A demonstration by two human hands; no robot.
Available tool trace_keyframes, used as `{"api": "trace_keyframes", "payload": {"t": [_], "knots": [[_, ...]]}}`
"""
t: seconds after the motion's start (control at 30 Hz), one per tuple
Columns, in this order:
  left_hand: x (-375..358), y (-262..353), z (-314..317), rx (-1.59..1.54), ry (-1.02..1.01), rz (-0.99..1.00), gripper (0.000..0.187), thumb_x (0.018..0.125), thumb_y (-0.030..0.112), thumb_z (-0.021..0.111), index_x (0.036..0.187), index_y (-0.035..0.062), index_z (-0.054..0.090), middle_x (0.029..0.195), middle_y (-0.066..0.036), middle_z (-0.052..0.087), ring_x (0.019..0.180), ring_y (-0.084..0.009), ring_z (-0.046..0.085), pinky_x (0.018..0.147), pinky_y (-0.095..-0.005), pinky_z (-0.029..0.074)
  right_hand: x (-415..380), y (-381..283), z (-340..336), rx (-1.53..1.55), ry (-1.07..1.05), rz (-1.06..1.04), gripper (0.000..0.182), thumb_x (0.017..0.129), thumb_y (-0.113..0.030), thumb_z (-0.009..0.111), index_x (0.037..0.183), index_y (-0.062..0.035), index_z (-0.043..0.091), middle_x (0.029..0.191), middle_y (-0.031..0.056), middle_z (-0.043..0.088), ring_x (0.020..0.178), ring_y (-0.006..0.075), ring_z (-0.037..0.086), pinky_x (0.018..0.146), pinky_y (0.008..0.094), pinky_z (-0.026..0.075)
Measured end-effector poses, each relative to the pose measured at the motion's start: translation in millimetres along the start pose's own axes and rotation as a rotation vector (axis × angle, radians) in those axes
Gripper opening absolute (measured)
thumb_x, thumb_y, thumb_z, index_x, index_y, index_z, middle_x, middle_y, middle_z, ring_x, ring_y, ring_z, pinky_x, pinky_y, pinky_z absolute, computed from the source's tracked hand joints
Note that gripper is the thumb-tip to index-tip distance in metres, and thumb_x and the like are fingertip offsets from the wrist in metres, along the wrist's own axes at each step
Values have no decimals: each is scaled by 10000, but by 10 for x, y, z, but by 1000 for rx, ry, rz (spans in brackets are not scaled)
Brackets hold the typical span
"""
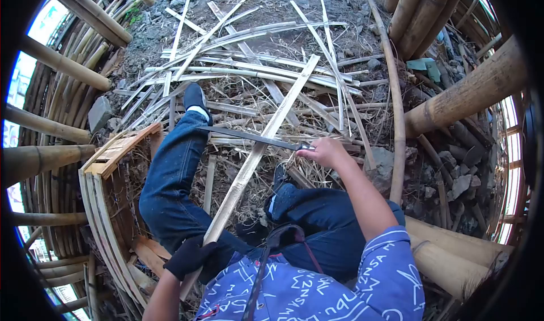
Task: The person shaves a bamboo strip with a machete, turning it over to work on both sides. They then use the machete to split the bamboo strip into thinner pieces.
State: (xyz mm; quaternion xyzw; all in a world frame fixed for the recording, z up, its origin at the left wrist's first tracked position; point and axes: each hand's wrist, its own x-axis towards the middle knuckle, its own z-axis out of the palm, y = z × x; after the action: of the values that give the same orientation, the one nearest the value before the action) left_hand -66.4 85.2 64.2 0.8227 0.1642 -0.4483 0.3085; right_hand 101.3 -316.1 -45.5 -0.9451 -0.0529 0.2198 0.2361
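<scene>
A long pale bamboo strip (241,182) runs slantwise from beside my left hip up over my legs to the strips on the ground. My left hand (190,257), in a black glove, is closed round its lower part. In my bare right hand (326,152) is the handle of a long dark blade (249,137). The blade points left and lies across the bamboo strip at about its middle, with its tip near my left shin.
Split bamboo strips (249,66) lie crisscrossed on the rubble ahead. A wooden crate-like frame (107,156) stands at the left, near a grey block (100,114). Thick bamboo poles (470,103) rise at both sides, with broken stones (464,186) at the right.
</scene>
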Motion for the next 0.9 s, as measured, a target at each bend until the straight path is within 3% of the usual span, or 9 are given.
{"api": "trace_keyframes", "payload": {"t": [0.03, 0.13, 0.23, 0.3, 0.37, 0.5, 0.67, 0.8, 0.9], "knots": [[-30, -51, 27, 9, 3, -2, 372, 880, 328, 593, 1045, 2, 657, 745, -105, 661, 678, -169, 605, 658, -346, 471, -32, -29, -34, -96, -32, 44, 705, 813, -719, 463, 786, -50, 686, 833, 222, 664, 866, 381, 645, 771, 459, 499], [-165, -143, 152, 211, 153, 522, 305, 853, 272, 570, 1032, 44, 663, 856, -197, 676, 792, -374, 652, 737, -446, 493, -103, 113, 28, -4, 7, 190, 739, 811, -726, 457, 757, -24, 680, 832, 231, 664, 856, 387, 647, 748, 467, 497], [-242, -158, 107, 525, 226, 401, 228, 852, 236, 553, 934, 54, 665, 861, -212, 658, 799, -382, 641, 723, -463, 493, -144, 286, 200, 183, 118, 258, 737, 803, -714, 486, 778, -6, 687, 811, 223, 668, 838, 395, 650, 741, 464, 496], [-342, 75, 7, 313, 345, 233, 158, 832, 193, 559, 832, 60, 645, 848, -214, 644, 797, -377, 636, 694, -461, 495, -160, 289, 180, 245, 172, 311, 622, 843, -611, 533, 793, -7, 675, 723, 237, 641, 758, 391, 652, 679, 443, 481], [-384, 226, -133, 280, 573, 375, 103, 790, 155, 608, 803, 58, 640, 797, -195, 641, 776, -369, 638, 677, -430, 500, -116, 349, 219, 192, 176, 298, 625, 840, -610, 535, 815, -2, 678, 745, 244, 645, 770, 390, 651, 690, 441, 483], [-350, 550, -230, 232, 616, 428, 126, 736, 157, 676, 799, 56, 635, 791, -163, 648, 790, -352, 641, 687, -396, 502, -68, 356, 293, 181, 128, 320, 605, 840, -596, 544, 814, -5, 667, 794, 242, 653, 812, 387, 647, 720, 439, 482], [33, 844, -63, 137, 373, 591, 252, 767, 218, 709, 932, 42, 635, 938, -158, 645, 885, -297, 633, 779, -364, 486, -99, 412, 450, 160, 58, 296, 497, 830, -506, 601, 887, -14, 639, 885, 239, 656, 877, 381, 640, 781, 442, 481], [364, 995, 47, 209, 402, 561, 389, 799, 312, 688, 1059, 37, 599, 1044, -207, 613, 1019, -363, 593, 907, -416, 447, -76, 307, 570, 113, -49, 262, 497, 794, -399, 683, 1064, 4, 573, 1063, 256, 628, 1017, 377, 605, 881, 438, 466], [441, 1030, 91, 282, 487, 597, 429, 803, 325, 673, 1043, -21, 591, 1009, -233, 624, 976, -377, 603, 883, -423, 461, -30, 358, 642, 96, -128, 295, 614, 781, -364, 708, 1198, 29, 488, 1196, 273, 570, 1125, 371, 559, 949, 422, 441]]}}
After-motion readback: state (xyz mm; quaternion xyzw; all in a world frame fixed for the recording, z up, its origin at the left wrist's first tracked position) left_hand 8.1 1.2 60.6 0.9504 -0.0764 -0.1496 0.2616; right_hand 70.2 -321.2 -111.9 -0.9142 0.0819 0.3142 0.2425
